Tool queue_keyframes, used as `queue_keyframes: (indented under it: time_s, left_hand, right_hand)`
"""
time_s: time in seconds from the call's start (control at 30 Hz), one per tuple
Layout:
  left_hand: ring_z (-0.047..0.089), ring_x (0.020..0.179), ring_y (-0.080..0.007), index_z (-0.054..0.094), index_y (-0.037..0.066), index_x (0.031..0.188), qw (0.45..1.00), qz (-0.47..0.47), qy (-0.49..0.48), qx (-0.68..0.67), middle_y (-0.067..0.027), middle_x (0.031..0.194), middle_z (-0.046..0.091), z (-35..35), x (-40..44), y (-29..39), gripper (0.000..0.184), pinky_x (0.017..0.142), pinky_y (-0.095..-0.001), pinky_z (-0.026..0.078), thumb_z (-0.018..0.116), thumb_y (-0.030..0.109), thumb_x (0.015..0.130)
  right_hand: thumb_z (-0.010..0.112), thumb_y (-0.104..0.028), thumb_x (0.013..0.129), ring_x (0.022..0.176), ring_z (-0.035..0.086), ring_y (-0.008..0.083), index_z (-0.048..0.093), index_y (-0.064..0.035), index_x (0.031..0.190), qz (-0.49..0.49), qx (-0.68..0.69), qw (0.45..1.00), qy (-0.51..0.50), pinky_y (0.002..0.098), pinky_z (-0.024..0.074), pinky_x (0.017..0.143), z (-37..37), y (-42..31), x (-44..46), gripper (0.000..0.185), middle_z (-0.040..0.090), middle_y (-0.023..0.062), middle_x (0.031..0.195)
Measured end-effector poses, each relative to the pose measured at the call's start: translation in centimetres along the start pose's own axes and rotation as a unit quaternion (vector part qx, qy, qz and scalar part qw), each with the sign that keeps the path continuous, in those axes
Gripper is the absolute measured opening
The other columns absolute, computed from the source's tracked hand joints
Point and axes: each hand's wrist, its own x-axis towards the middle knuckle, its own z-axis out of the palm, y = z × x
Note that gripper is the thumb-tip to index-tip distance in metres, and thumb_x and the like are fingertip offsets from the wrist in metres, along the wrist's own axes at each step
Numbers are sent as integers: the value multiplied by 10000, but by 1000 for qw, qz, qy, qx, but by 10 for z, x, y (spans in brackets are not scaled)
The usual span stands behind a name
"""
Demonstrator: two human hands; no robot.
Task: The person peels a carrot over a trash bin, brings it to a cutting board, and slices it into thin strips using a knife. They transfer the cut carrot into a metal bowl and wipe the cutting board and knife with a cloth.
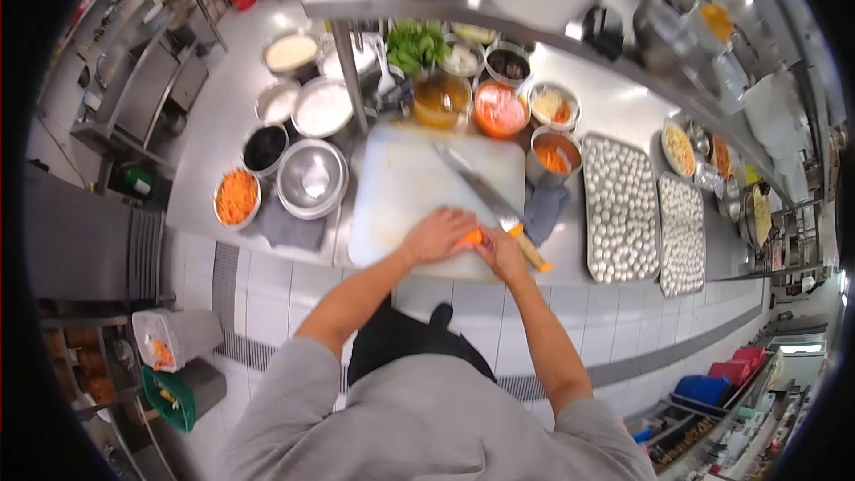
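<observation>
Over the near part of a white cutting board [401,178], my left hand [438,233] rests with its fingers together against an orange piece [470,238], which looks like carrot. My right hand [501,254] grips the other end of that piece, its fingers closed. A large knife [481,189] lies diagonally across the board, its blade pointing away and to the left. Its light handle [534,254] extends past the board's right edge, just beside my right hand. A small orange bit [515,230] sits by the knife's heel. A dark grey cloth [546,212] lies right of the board.
Shredded carrot fills a bowl [237,197] at the left, near empty steel bowls [312,178]. Food containers and leafy greens [416,46] stand behind the board. Trays of small white balls [621,209] lie to the right. A steel shelf [427,5] spans above the counter.
</observation>
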Motion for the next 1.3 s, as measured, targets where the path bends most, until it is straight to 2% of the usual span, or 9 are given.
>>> queue_keyframes:
  time_s: [0.17,0.23,0.37,0.47,0.53,0.8,0.87,1.1,1.3]
  left_hand:
    - [546,1214,-291,581,98,1345,999,24,14,32,-124,1381,583,7,1,-2,524,1027,-443,430,591,445,952]
    - [510,1265,-308,505,121,1427,999,18,-28,28,-114,1453,519,9,-1,-3,555,1051,-462,412,519,466,993]
    - [499,1266,-294,483,129,1444,998,31,-43,15,-110,1475,490,-6,0,-4,584,1055,-446,405,546,472,976]
    - [475,1289,-294,461,131,1463,998,35,-50,34,-102,1477,481,-5,-1,-5,593,1063,-446,394,529,475,985]
    - [475,1289,-296,463,131,1464,997,41,-50,29,-102,1478,481,-3,0,-6,589,1063,-448,395,523,473,989]
    - [491,1264,-300,502,134,1430,998,53,12,10,-98,1447,505,0,-2,-9,536,1025,-465,413,525,442,993]
    - [489,1267,-298,498,147,1443,998,51,-18,42,-94,1442,510,8,-3,-7,532,1035,-469,408,518,437,997]
    - [480,1294,-304,493,134,1447,999,33,-39,10,-90,1468,501,3,-3,-5,533,1057,-475,396,526,407,991]
    - [486,1296,-334,582,133,1366,999,39,-18,0,-84,1456,532,-1,-3,-4,459,1067,-501,384,576,363,968]
  right_hand:
    - [798,-190,819,797,642,306,675,-50,1210,-2,-29,999,25,394,519,723,4,0,-3,433,663,144,883]
    - [805,-195,809,799,642,308,673,-49,1213,20,-16,999,33,401,520,730,6,-3,-3,449,666,141,875]
    - [803,-191,806,822,640,309,669,-57,1231,30,-47,998,37,402,519,734,4,-12,-7,465,647,132,879]
    - [771,-194,832,892,626,352,627,-58,1272,36,-90,994,51,434,515,788,5,-26,-11,483,629,156,949]
    - [749,-192,850,922,619,359,600,-43,1301,76,-85,993,32,437,511,807,1,-38,-14,497,608,167,981]
    - [705,-184,884,958,605,381,572,-31,1319,82,-84,991,60,443,509,832,16,-30,-16,480,590,178,1016]
    - [701,-187,887,964,603,384,570,-28,1317,86,-86,991,50,444,509,834,14,-28,-17,477,588,179,1023]
    - [708,-238,889,969,607,390,591,-34,1325,72,-83,993,53,451,508,826,16,-21,-16,495,598,189,1019]
    - [680,-249,914,963,600,374,566,-28,1352,48,-63,996,48,443,500,838,19,-12,-17,504,604,174,1004]
